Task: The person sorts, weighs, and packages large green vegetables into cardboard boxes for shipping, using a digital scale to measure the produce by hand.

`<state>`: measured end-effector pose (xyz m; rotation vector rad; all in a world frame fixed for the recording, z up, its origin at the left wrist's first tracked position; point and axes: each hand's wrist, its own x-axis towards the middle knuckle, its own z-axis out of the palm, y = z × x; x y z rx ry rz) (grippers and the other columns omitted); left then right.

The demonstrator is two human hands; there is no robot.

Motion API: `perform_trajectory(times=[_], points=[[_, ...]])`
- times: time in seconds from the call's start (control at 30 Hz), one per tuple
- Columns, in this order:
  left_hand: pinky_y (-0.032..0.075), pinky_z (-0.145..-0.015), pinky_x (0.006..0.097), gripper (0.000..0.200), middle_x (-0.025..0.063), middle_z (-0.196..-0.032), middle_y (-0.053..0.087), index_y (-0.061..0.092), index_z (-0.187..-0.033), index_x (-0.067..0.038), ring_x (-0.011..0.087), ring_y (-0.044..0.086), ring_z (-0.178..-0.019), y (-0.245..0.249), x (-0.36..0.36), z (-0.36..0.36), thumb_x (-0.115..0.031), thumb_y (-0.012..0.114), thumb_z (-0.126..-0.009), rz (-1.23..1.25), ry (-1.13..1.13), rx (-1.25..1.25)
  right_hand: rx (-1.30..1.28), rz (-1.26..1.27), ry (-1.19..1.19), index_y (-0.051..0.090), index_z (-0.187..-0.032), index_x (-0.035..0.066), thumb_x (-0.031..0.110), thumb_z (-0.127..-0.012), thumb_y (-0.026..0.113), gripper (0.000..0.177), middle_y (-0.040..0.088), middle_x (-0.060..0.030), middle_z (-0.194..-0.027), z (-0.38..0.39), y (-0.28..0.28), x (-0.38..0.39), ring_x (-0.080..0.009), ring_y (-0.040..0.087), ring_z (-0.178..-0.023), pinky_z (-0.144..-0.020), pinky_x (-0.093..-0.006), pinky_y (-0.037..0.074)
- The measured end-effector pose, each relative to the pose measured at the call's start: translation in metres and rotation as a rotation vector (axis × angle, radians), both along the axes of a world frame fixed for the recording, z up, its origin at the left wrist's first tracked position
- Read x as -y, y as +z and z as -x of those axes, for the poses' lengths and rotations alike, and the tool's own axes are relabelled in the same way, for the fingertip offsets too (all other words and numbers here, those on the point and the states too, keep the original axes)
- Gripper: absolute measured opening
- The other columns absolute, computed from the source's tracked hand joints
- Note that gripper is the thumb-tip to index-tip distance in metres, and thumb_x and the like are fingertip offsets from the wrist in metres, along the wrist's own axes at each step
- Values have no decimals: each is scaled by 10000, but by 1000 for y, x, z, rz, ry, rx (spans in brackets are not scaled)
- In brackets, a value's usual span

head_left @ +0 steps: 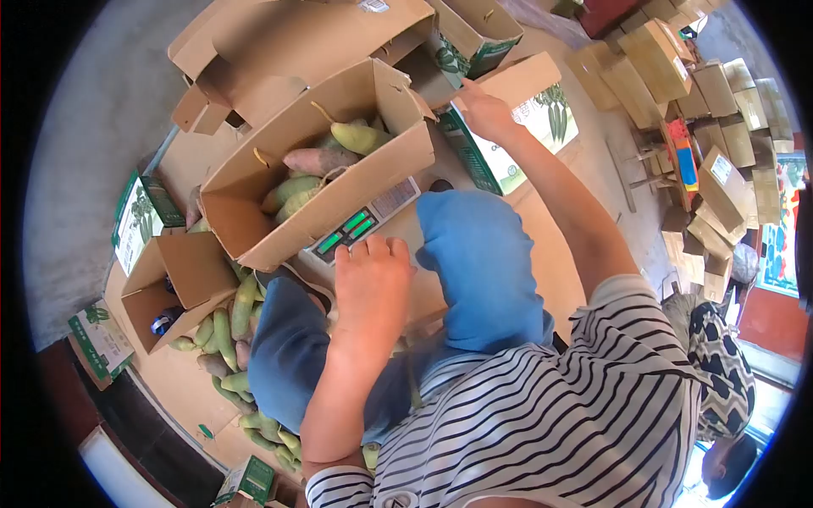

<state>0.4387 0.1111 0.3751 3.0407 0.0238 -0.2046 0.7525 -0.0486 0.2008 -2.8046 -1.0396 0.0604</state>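
Note:
An open cardboard box (330, 207) holding several green and reddish long vegetables (360, 137) sits on a scale with a lit green display (357, 224). My left hand (373, 275) is by the scale's near edge, just below the display, its fingers bent; whether it presses on anything is hidden. My right hand (484, 110) reaches to the edge of a white and green printed box (500, 157) right of the scale. Its index finger is stretched out along the flap, and the other fingers are partly hidden.
Loose green vegetables (224, 339) lie on the floor at the left, beside a small open box (182, 284) holding a blue and silver roll. Large cardboard (296, 38) lies beyond. Stacked boxes (711, 93) stand at the right, and another person (720, 372) is at the lower right.

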Motion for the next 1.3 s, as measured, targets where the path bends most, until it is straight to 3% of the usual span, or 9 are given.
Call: perform_trajectory(times=[0.27, 0.43, 0.53, 0.73, 0.83, 0.97, 1.0, 1.2, 1.3], points=[[436, -826, 398, 312, 105, -853, 568, 590, -928, -51, 272, 592, -847, -5, -8, -3, -279, 708, -751, 3, 41, -23, -62, 294, 67, 571, -1102, 67, 306, -796, 630, 393, 562, -158, -1101, -19, -17, -21, -328, 593, -968, -799, -419, 493], [430, -846, 405, 326, 110, -868, 566, 589, -950, -46, 271, 583, -869, 1, -6, -2, -268, 710, -744, 9, 30, -4, 202, -70, -95, 623, -842, 54, 402, -862, 558, 355, 577, -133, -855, 60, 19, 71, -326, 611, -734, -631, -415, 502], [436, -835, 401, 347, 78, -859, 582, 612, -974, -44, 226, 590, -829, -1, -1, 1, -276, 691, -728, -52, -20, 51, 121, -10, -296, 623, -804, 67, 384, -911, 488, 361, 572, -107, -809, 114, 27, 153, -312, 605, -743, -631, -422, 487], [432, -825, 404, 312, 114, -866, 564, 578, -931, -45, 276, 586, -856, 6, 8, 5, -256, 711, -743, -5, -51, -20, -132, 259, -604, 625, -855, 2, 447, -969, 300, 562, 618, -233, -809, 149, 34, 242, -406, 604, -791, -705, -471, 474], [436, -800, 402, 301, 118, -863, 565, 575, -921, -45, 279, 588, -850, 5, 6, 7, -255, 706, -750, -3, -52, 5, -48, 101, -437, 601, -988, -9, 464, -968, 297, 562, 611, -272, -896, 130, 20, 246, -405, 601, -833, -706, -470, 479], [438, -799, 401, 305, 121, -863, 566, 578, -938, -40, 279, 586, -859, 1, 0, 5, -264, 692, -765, 5, -8, -37, -767, -726, -1043, 517, -1174, 26, 342, -862, 580, 449, 639, -146, -978, 102, -1, 198, -242, 628, -752, -656, -310, 493], [437, -805, 402, 307, 122, -863, 567, 578, -944, -39, 279, 586, -861, 2, -1, 5, -266, 688, -769, 2, -3, -35, -719, -792, -1101, 592, -1094, 26, 318, -834, 603, 391, 662, -104, -940, 95, -16, 192, -239, 638, -794, -684, -318, 500], [428, -833, 403, 341, 119, -870, 563, 585, -1011, -31, 277, 579, -865, 4, -6, 7, -266, 674, -781, -65, -11, -47, -412, -426, -854, 622, -1046, 1, 233, -778, 564, 359, 661, -213, -941, 40, -53, 188, -322, 646, -890, -757, -395, 492], [423, -841, 400, 368, 115, -880, 559, 585, -1042, -28, 273, 574, -870, 7, -5, 8, -270, 674, -779, -73, -20, -36, -267, -533, -769, 637, -1006, -4, 234, -782, 548, 339, 658, -229, -882, 10, -49, 148, -353, 646, -865, -765, -411, 486]])
